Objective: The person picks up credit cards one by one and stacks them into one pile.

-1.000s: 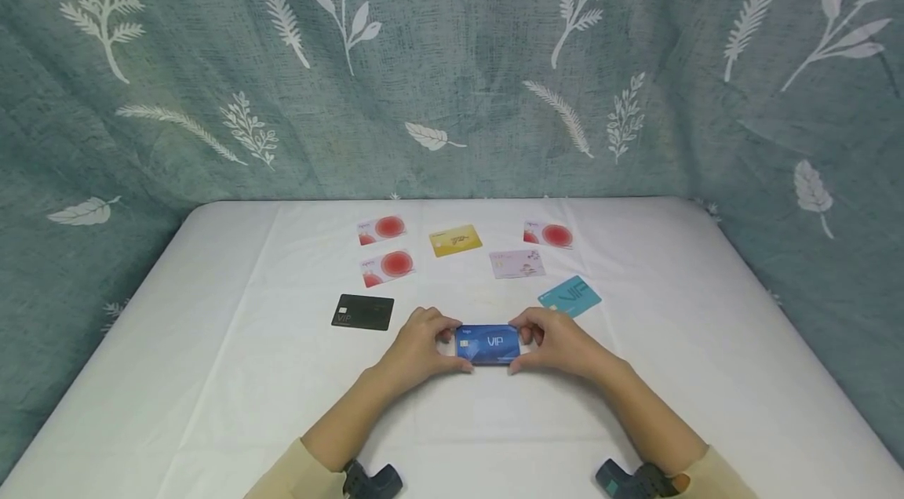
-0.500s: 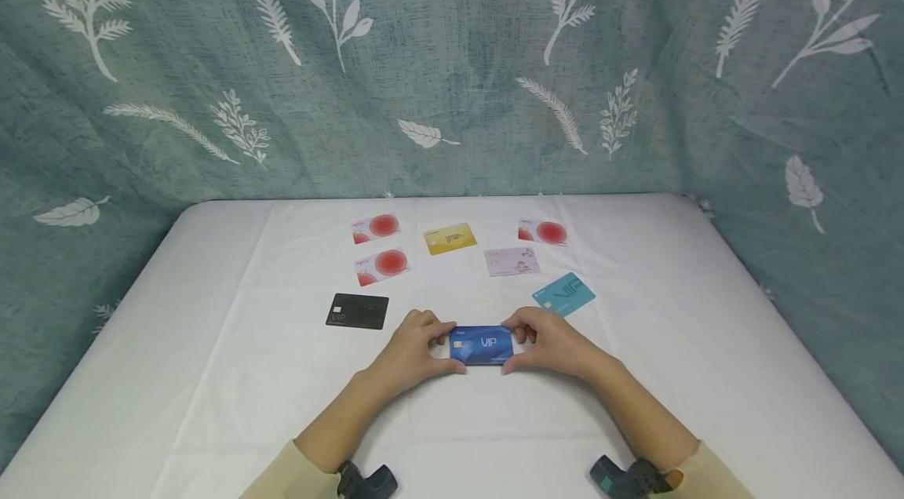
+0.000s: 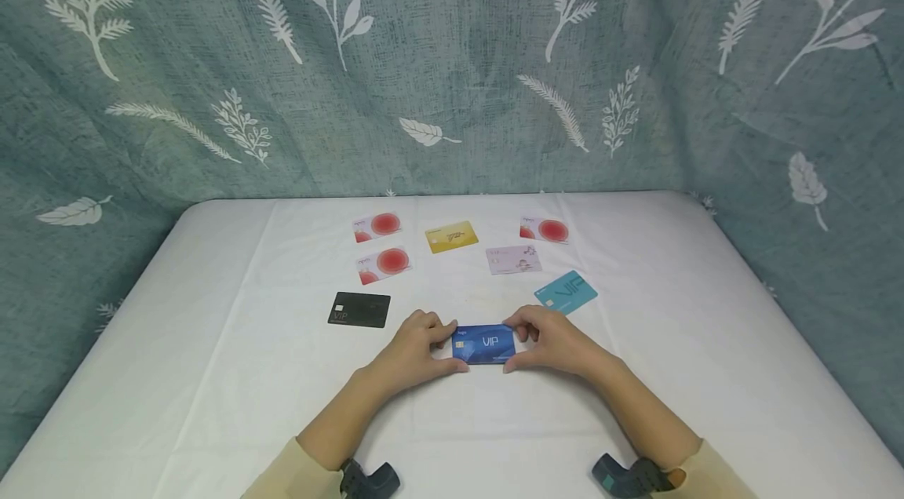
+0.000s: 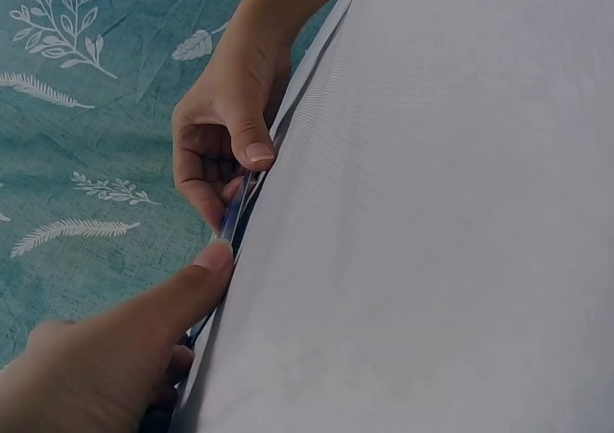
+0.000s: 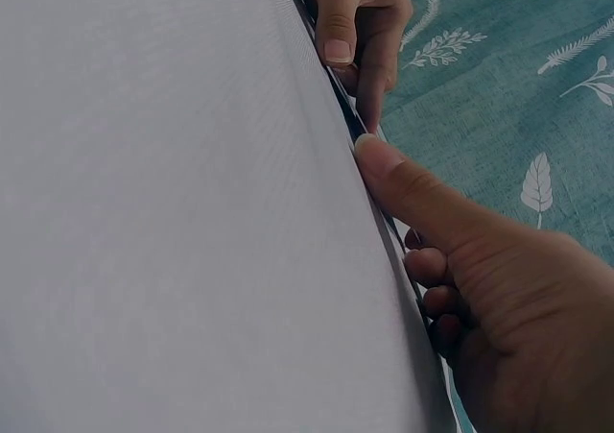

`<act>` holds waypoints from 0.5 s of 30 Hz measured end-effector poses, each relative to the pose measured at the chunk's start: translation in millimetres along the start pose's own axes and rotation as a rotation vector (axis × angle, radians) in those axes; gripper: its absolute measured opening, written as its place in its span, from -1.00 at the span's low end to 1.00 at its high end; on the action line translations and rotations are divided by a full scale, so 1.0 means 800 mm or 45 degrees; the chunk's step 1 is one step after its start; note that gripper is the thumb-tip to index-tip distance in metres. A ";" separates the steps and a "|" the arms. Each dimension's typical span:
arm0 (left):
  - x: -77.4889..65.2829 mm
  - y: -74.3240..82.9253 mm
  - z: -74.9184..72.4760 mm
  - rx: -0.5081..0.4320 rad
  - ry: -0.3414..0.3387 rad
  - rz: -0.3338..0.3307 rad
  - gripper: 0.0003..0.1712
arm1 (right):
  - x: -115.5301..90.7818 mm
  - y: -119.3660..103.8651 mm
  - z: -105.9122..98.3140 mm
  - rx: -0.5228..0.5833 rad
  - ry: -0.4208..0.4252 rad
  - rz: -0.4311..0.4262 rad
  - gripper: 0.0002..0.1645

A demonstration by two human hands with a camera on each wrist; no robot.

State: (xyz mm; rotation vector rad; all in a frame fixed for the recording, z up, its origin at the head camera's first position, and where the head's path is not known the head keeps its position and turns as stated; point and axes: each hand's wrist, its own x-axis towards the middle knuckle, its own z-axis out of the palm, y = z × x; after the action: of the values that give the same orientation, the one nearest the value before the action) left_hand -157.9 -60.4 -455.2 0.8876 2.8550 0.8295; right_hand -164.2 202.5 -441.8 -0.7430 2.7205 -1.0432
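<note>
A blue VIP card [image 3: 483,344] lies on the near middle of the white table. My left hand [image 3: 418,350] pinches its left end, thumb at the near edge and forefinger at the far edge. At the right end my right hand [image 3: 554,340] grips it the same way. Beneath the card's near edge runs a dark line; whether other cards lie under it I cannot tell. Seen edge-on in the left wrist view, the blue card [image 4: 230,220] sits between both thumbs. Just beyond my right hand is a teal VIP card [image 3: 566,293]. A black VIP card [image 3: 359,310] lies beyond my left hand.
Farther back on the white tablecloth [image 3: 233,373] lie a yellow card [image 3: 452,237], a pale pink card [image 3: 513,260] and red-and-white cards, two at left including this near card [image 3: 384,265] and one at right [image 3: 544,230]. A green leaf-patterned curtain [image 3: 480,162] hangs behind.
The head view has shifted slightly. Both hands keep the same hold on the blue card, and the other cards lie as before.
</note>
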 end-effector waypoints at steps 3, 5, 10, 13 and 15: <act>0.001 -0.002 0.001 -0.008 -0.003 0.007 -0.20 | 0.000 0.000 0.000 0.001 -0.004 0.008 -0.25; 0.001 -0.004 0.001 -0.017 -0.004 0.012 -0.22 | 0.001 -0.001 -0.001 0.006 -0.004 0.011 -0.25; 0.003 -0.008 0.002 -0.028 -0.007 0.028 -0.25 | -0.001 0.000 -0.002 0.009 -0.012 0.018 -0.24; 0.004 -0.009 0.001 -0.025 -0.009 0.038 -0.25 | -0.001 0.001 -0.004 0.000 -0.018 0.008 -0.22; 0.004 -0.008 0.000 -0.026 -0.012 0.037 -0.25 | -0.001 0.002 -0.005 -0.006 -0.017 -0.003 -0.22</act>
State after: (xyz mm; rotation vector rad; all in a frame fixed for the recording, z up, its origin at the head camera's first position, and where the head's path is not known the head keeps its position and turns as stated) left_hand -163.7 -63.4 -458.5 0.9306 2.8268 0.8530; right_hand -165.1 206.7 -439.9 -0.7520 2.7122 -1.0289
